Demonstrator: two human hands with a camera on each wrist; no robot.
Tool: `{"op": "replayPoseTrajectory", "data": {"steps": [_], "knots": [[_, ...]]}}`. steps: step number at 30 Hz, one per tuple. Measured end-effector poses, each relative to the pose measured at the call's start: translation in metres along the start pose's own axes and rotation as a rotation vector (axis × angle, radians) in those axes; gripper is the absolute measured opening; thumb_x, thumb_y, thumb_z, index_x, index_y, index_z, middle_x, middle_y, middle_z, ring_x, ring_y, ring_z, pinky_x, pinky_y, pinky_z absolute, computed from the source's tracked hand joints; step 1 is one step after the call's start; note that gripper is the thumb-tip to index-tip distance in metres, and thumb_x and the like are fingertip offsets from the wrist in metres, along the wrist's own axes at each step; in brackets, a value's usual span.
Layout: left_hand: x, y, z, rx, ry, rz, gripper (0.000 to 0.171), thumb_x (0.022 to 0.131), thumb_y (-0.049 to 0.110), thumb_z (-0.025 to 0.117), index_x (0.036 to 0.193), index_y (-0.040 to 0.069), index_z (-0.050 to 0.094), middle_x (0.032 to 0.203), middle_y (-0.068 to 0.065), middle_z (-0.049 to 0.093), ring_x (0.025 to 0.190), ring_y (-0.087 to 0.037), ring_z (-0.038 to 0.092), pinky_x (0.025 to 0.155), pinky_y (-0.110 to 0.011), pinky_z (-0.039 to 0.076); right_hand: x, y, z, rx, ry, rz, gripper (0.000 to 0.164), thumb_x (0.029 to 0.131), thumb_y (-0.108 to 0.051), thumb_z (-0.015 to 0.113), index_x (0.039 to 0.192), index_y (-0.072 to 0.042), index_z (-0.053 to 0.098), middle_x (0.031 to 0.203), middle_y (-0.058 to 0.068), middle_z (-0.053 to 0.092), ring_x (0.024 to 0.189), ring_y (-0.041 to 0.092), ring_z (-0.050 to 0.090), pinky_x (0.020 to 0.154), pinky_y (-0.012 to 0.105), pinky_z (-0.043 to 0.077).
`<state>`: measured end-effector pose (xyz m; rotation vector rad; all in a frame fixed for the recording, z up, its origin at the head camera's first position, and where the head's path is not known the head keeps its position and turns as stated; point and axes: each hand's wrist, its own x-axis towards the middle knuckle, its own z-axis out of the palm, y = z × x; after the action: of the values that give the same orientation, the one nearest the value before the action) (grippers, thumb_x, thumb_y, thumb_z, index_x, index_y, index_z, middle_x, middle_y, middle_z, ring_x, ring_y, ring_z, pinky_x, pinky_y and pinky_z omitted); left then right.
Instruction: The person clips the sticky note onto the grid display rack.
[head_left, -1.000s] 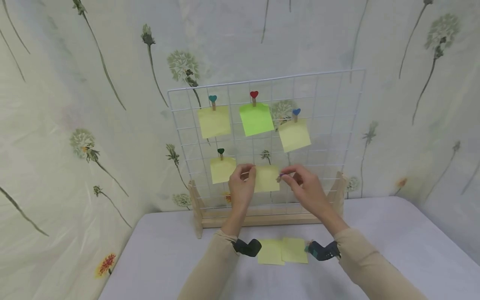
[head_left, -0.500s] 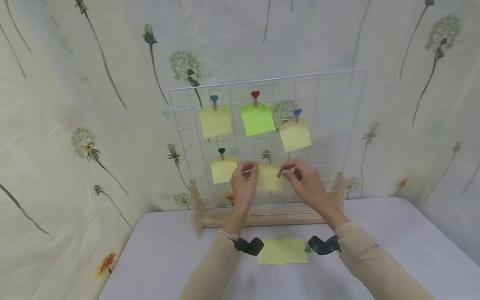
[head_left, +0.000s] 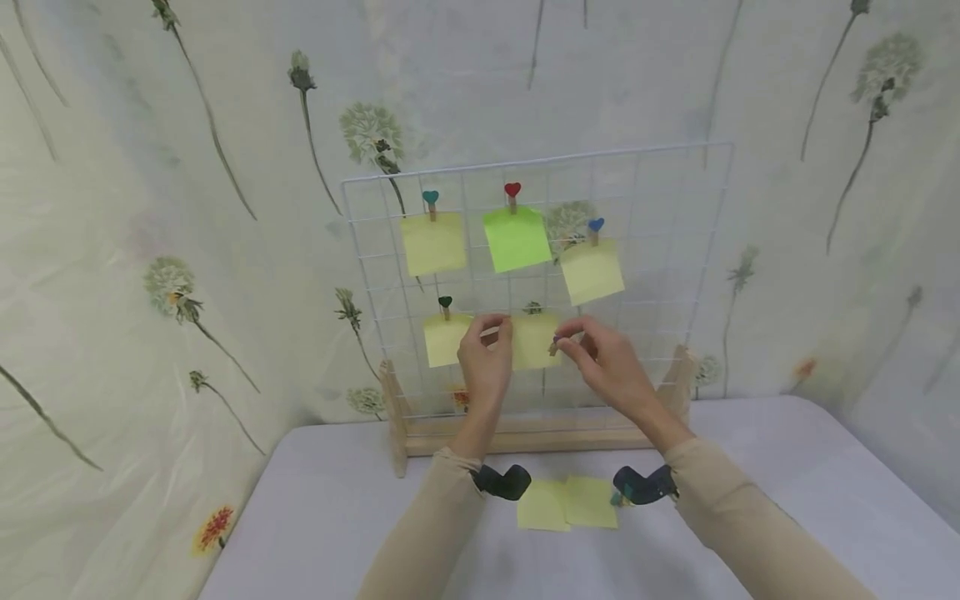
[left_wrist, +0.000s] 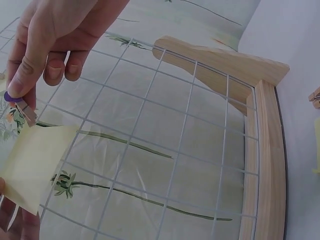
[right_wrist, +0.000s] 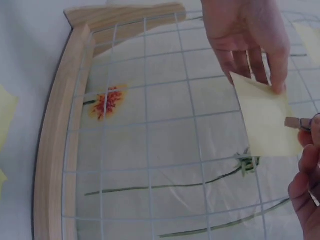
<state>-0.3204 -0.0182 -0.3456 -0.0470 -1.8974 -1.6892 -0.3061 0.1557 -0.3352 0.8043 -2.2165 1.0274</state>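
My left hand (head_left: 486,362) pinches a pale yellow sticky note (head_left: 536,343) by its left edge, in front of the white wire grid panel (head_left: 637,208). Between thumb and fingertips, my right hand (head_left: 609,362) holds a small wooden clothespin (left_wrist: 26,112) with a purple top, at the note's upper right edge. In the right wrist view the clothespin's wooden tip reaches the note's edge; whether it grips the paper I cannot tell. Another yellow note (head_left: 444,340) hangs just left of my left hand under a dark green heart clothespin (head_left: 446,303).
Above hang a yellow note (head_left: 434,243), a bright green note (head_left: 517,240) and a tilted yellow note (head_left: 592,272), each on a heart clothespin. A wooden stand (head_left: 525,440) supports the grid. Two yellow notes (head_left: 543,506) lie on the white table, beside a partly hidden teal clothespin (head_left: 617,499).
The sticky note and both hands have risen a little along the grid. The clothespin has stayed close to the note's right edge, still in my right hand's pinch.
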Motion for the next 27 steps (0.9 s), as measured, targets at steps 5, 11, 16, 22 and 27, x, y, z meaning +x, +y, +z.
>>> {"op": "replayPoseTrajectory", "data": {"steps": [5, 11, 16, 22, 27], "knots": [[0.005, 0.0, -0.002, 0.006, 0.031, 0.017, 0.01, 0.09, 0.022, 0.062, 0.096, 0.016, 0.068, 0.1, 0.003, 0.07, 0.088, -0.016, 0.065, 0.066, -0.028, 0.053, 0.003, 0.001, 0.0, -0.005, -0.018, -0.003, 0.015, 0.092, -0.016, 0.061, 0.106, -0.01, 0.061, 0.087, 0.003, 0.065, 0.05, 0.007, 0.042, 0.046, 0.023, 0.037], [0.008, -0.003, -0.001, 0.016, 0.024, 0.01, 0.012, 0.091, 0.021, 0.062, 0.098, 0.014, 0.068, 0.103, 0.0, 0.07, 0.091, -0.018, 0.066, 0.079, -0.032, 0.054, 0.007, -0.003, 0.003, -0.024, -0.019, 0.006, 0.014, 0.092, -0.018, 0.06, 0.106, -0.014, 0.062, 0.073, -0.001, 0.058, 0.049, 0.007, 0.043, 0.046, 0.023, 0.037], [0.011, -0.005, 0.001, 0.015, 0.026, 0.021, 0.012, 0.091, 0.02, 0.062, 0.099, 0.013, 0.067, 0.102, -0.002, 0.071, 0.09, -0.018, 0.067, 0.082, -0.032, 0.053, 0.015, -0.007, 0.008, -0.021, -0.009, 0.019, 0.013, 0.093, -0.019, 0.06, 0.105, -0.015, 0.063, 0.073, 0.0, 0.062, 0.046, 0.007, 0.045, 0.044, 0.024, 0.037], [0.012, -0.007, -0.001, 0.003, 0.027, 0.031, 0.012, 0.09, 0.02, 0.064, 0.097, 0.012, 0.069, 0.097, -0.002, 0.072, 0.087, -0.017, 0.068, 0.08, -0.029, 0.054, 0.021, -0.012, 0.015, 0.024, 0.044, 0.062, 0.012, 0.091, -0.018, 0.062, 0.102, -0.014, 0.066, 0.094, 0.003, 0.071, 0.041, 0.009, 0.05, 0.041, 0.024, 0.039], [0.014, -0.008, -0.003, -0.011, 0.047, 0.037, 0.013, 0.089, 0.021, 0.066, 0.096, 0.012, 0.071, 0.095, -0.003, 0.074, 0.086, -0.015, 0.07, 0.079, -0.029, 0.055, 0.025, -0.014, 0.019, 0.04, 0.081, 0.06, 0.012, 0.091, -0.018, 0.062, 0.102, -0.014, 0.067, 0.092, 0.004, 0.072, 0.038, 0.013, 0.052, 0.039, 0.025, 0.041]]}}
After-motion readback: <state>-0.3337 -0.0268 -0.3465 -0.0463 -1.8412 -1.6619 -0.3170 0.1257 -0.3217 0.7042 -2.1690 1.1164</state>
